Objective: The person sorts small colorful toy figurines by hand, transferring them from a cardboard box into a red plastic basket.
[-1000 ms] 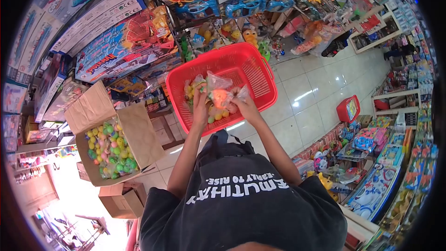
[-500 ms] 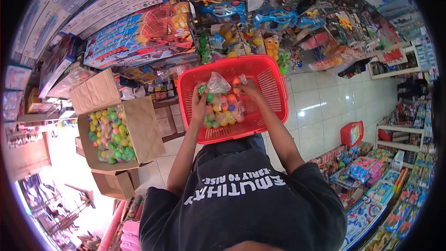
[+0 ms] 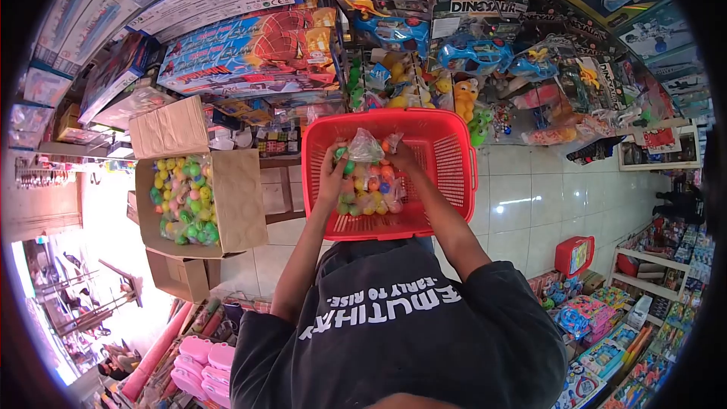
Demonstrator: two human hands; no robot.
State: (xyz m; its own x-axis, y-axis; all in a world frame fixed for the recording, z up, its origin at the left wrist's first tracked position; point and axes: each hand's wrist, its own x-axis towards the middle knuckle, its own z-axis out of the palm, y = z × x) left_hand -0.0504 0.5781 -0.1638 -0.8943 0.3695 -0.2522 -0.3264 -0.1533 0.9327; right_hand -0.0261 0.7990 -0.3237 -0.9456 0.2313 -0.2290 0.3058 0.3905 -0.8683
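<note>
A red plastic basket (image 3: 447, 170) sits in front of me, tilted toward me, with clear bags of small colourful balls (image 3: 371, 189) inside. Both my hands are inside it. My left hand (image 3: 332, 174) and my right hand (image 3: 400, 155) pinch the top of one clear plastic bag (image 3: 365, 145) of balls between them. My black T-shirt with white lettering fills the lower part of the head view.
An open cardboard box (image 3: 242, 208) full of bagged colourful balls stands to the left, a smaller carton (image 3: 178, 276) below it. Shelves of boxed and carded toys (image 3: 394, 30) rise behind the basket. White tile floor (image 3: 530, 197) lies to the right, with a small red case (image 3: 573, 254).
Both hands moved from holding a bag up over the basket to deeper inside it. The view swung right, so the basket and box sit more central.
</note>
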